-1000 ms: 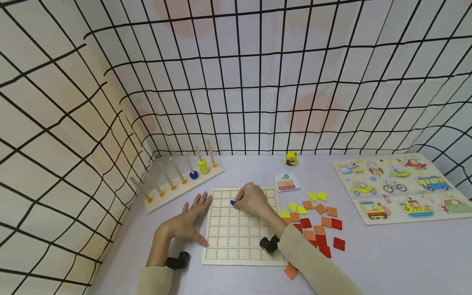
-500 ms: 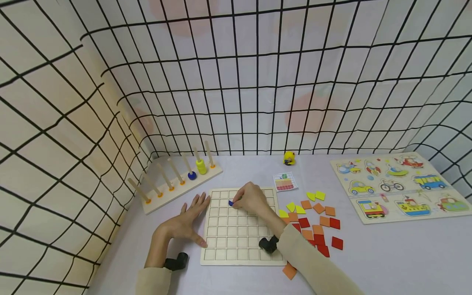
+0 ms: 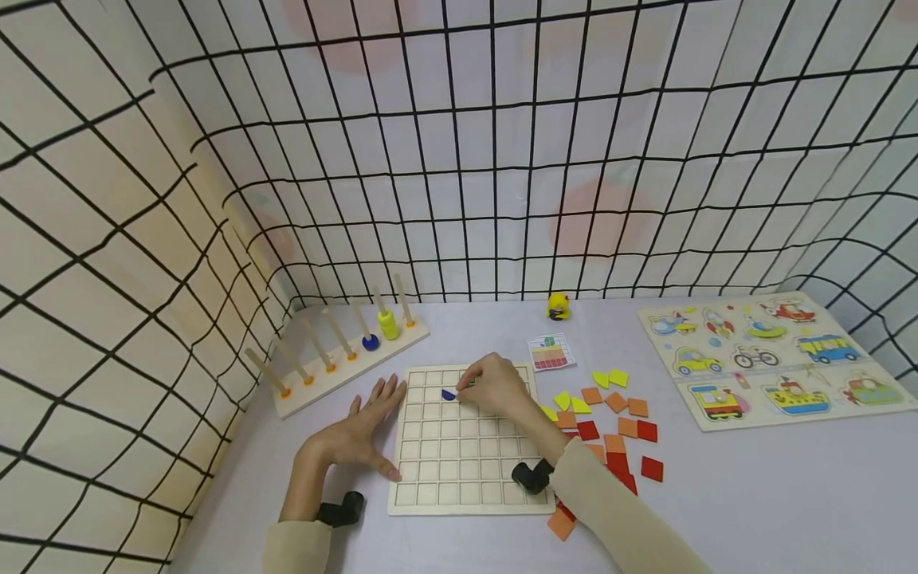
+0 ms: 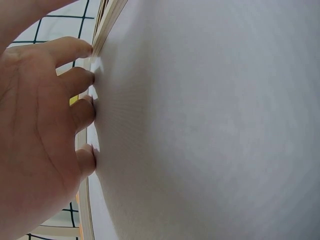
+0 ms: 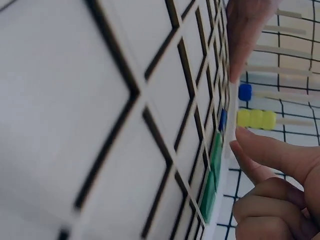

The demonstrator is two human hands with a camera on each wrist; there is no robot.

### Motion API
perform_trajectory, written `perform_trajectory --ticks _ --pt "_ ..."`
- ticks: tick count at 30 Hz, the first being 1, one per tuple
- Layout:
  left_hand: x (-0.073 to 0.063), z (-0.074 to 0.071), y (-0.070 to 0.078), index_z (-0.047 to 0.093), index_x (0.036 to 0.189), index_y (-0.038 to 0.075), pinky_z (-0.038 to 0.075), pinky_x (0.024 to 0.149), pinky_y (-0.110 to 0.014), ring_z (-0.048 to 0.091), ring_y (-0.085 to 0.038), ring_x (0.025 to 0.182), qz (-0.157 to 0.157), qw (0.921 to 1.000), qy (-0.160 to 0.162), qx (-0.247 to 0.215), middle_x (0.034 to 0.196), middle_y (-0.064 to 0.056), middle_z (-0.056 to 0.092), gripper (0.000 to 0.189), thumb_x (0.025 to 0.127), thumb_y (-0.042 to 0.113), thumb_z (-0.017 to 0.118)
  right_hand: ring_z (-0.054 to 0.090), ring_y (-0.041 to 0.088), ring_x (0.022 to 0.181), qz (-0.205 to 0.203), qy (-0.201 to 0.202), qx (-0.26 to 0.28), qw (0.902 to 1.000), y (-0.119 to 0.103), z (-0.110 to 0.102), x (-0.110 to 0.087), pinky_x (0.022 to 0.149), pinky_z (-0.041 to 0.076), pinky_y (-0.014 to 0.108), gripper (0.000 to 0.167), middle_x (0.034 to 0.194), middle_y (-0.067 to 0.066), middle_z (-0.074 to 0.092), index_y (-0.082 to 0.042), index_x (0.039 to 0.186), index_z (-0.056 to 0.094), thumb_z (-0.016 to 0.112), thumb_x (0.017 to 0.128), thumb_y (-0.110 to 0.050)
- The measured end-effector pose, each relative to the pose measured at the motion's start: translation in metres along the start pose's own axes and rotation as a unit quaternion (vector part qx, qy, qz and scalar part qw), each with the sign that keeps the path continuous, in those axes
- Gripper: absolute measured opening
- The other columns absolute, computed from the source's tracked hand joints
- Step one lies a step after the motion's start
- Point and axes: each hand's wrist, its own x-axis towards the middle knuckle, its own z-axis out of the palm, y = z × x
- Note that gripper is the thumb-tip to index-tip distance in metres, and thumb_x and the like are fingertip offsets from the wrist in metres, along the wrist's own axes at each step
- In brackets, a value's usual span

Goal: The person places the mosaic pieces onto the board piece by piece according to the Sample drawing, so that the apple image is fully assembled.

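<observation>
Fingers of the right hand (image 3: 495,387), narrow and seemingly empty, sit just right of the slanting blue piece (image 3: 448,395).

I see a blue piece (image 3: 448,395) on the grid board (image 3: 439,450), the right hand (image 3: 495,387) over that board, the left hand (image 3: 358,434) touching its left edge.

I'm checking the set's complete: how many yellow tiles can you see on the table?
5 yellow tiles, right of the board: two at the far edge of the scatter, three nearer the right arm. Others may be hidden under it.
</observation>
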Motion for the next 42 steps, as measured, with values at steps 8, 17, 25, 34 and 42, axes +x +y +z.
perform_trajectory --ticks 8,17,25,34,42 --pt "0.0 0.0 0.0 0.007 0.166 0.006 -0.013 0.126 -0.069 -0.016 -0.041 0.16 -0.001 1.0 0.002 -0.004 0.173 -0.019 -0.009 0.144 0.058 0.026 0.1 0.03 0.012 0.053 0.008 -0.032 0.035 0.9988 0.033 -0.051 -0.018 0.049 0.021 0.023 0.009 0.068 -0.002 0.042 -0.012 0.095 0.082 0.078 0.09 -0.019" --pt "0.0 0.001 0.001 0.008 0.167 0.007 -0.012 0.126 -0.068 -0.016 -0.04 0.16 -0.002 1.0 0.003 -0.001 0.173 -0.019 -0.008 0.144 0.058 0.028 0.1 0.035 0.016 0.055 0.048 -0.004 -0.004 0.9988 0.089 -0.109 -0.048 0.051 0.027 0.024 0.023 0.061 0.001 0.035 -0.008 0.111 0.078 0.075 0.093 -0.022" --pt "0.0 0.001 0.001 0.008 0.167 0.008 -0.012 0.126 -0.068 -0.016 -0.04 0.16 -0.004 1.0 0.003 -0.005 0.173 -0.018 -0.009 0.144 0.058 0.028 0.1 0.049 0.018 0.054 0.105 0.019 0.004 0.9942 0.126 -0.142 -0.06 0.046 0.036 0.022 0.037 0.061 -0.001 0.045 -0.003 0.126 0.071 0.074 0.094 -0.021" --pt "-0.001 0.001 0.0 0.007 0.166 0.006 -0.012 0.125 -0.069 -0.016 -0.041 0.16 0.001 1.0 0.001 -0.003 0.173 -0.02 -0.009 0.143 0.059 0.028 0.1 0.05 0.018 0.062 0.144 0.033 0.0 0.9889 0.141 -0.154 -0.056 0.055 0.036 0.025 0.047 0.065 -0.001 0.049 -0.001 0.135 0.064 0.072 0.093 -0.019" --pt "-0.001 0.001 0.001 0.007 0.166 0.006 -0.012 0.126 -0.069 -0.016 -0.041 0.16 0.003 1.0 0.002 -0.001 0.173 -0.02 -0.009 0.143 0.06 0.029 0.1 0.046 0.019 0.063 0.155 0.047 -0.014 0.9867 0.145 -0.158 -0.057 0.058 0.034 0.028 0.044 0.065 0.0 0.044 0.002 0.127 0.068 0.075 0.088 -0.016"
